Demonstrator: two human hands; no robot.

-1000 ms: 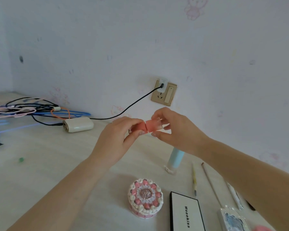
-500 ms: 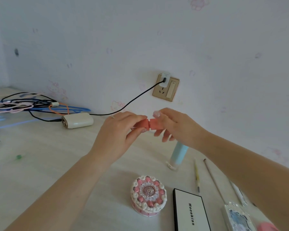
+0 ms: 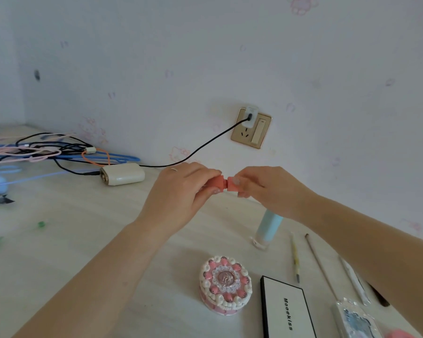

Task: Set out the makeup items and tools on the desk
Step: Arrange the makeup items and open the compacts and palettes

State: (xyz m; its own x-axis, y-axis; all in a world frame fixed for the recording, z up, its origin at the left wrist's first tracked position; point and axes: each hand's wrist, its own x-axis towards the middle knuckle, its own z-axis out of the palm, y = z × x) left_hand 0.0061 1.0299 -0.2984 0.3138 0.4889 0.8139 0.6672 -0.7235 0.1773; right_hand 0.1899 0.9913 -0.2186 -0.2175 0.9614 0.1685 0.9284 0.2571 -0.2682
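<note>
Left hand (image 3: 178, 193): fingers curled round left half of coral lipstick tube (image 3: 224, 183).
Right hand (image 3: 266, 189): fingers pinch right half.
Tube: held above counter (image 3: 59, 252), at 12 o'clock from cake-shaped case (image 3: 225, 285).
Open room: bare counter at 9 o'clock; palette (image 3: 287, 311) at 5 o'clock.

Two hands met above the desk (image 3: 59, 240) and held a small coral-pink tube (image 3: 224, 183) between them. The left hand (image 3: 181, 198) gripped one half and the right hand (image 3: 266, 191) pinched the other half, with a thin gap showing in the middle. Near the person sat a round cake-shaped box (image 3: 225, 285), with a white palette (image 3: 287, 311) to its right. A pale blue tube (image 3: 266, 229) stood farther back. Cables (image 3: 47, 150) lay far left, beside a white charger (image 3: 122, 177).
</note>
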